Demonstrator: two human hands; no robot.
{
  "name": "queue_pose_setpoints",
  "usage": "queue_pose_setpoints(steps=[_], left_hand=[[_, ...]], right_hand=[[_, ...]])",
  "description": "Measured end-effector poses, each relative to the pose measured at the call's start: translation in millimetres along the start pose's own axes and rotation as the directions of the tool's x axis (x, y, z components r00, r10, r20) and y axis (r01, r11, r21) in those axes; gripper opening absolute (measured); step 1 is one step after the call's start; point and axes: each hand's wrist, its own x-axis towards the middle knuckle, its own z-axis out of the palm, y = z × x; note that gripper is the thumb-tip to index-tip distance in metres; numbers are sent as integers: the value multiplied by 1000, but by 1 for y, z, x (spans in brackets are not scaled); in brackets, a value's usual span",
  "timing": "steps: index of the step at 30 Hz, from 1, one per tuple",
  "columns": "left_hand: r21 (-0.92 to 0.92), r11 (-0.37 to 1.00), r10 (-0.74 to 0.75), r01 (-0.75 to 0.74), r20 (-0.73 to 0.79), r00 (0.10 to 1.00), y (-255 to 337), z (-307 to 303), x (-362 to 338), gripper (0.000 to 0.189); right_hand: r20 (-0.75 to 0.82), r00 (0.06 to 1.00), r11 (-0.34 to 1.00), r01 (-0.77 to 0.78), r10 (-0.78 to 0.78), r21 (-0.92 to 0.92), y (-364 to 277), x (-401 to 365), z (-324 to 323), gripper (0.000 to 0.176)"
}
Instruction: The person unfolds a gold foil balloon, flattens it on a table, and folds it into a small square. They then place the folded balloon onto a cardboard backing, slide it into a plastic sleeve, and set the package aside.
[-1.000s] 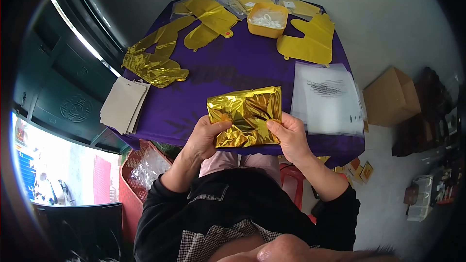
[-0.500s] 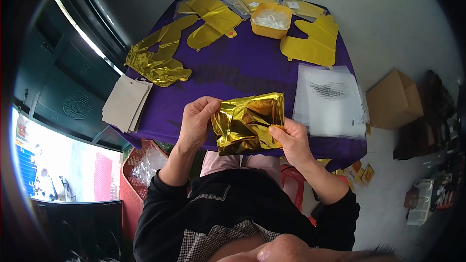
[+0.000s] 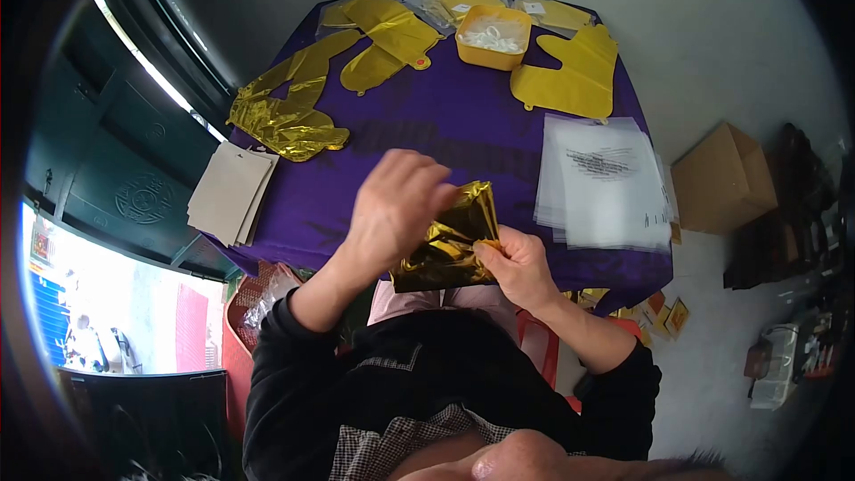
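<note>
Over the front edge of the table, my right hand (image 3: pixel 518 269) pinches the right side of a folded gold foil balloon (image 3: pixel 481 205). The balloon is shiny and creased, held above my lap. My left hand (image 3: pixel 392 209) is in front of its left part, back of the hand toward me. Its fingers are bent and slightly blurred, with their tips near the balloon's upper edge; whether they touch the foil is hidden.
On the purple tablecloth (image 3: pixel 419 116) lie flat gold foil balloons (image 3: pixel 565 76), grey-white cards (image 3: pixel 230 191) and clear printed bags (image 3: pixel 606 183). A yellow tub (image 3: pixel 492 55) holds white items at the back. A cardboard box (image 3: pixel 726 178) stands to the right; a red basket (image 3: pixel 245 303) is lower left.
My left hand has left the balloon's left edge and moved up and right across its front. The balloon is tilted and looks narrower; my right hand keeps its hold, slightly further left.
</note>
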Motion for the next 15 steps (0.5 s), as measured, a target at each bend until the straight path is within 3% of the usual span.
queue_pose_setpoints(steps=[2,5,9,11,15], left_hand=[[-60,997,46,-41,77,996,9,9,7,19],[-6,997,72,-72,124,990,9,22,8,28],[4,998,66,-67,66,996,5,31,7,38],[18,999,28,-30,97,995,3,31,5,42],[33,999,13,-18,157,987,2,26,8,45]], right_hand=[[14,999,995,38,-37,-95,1,-1,2,11],[18,996,951,93,-92,-295,-8,-3,9,14],[32,997,936,75,-68,-345,-4,-6,11,9],[36,984,917,176,-175,-357,-3,-6,13,17],[31,982,920,186,-187,-345,-4,-5,15,16]])
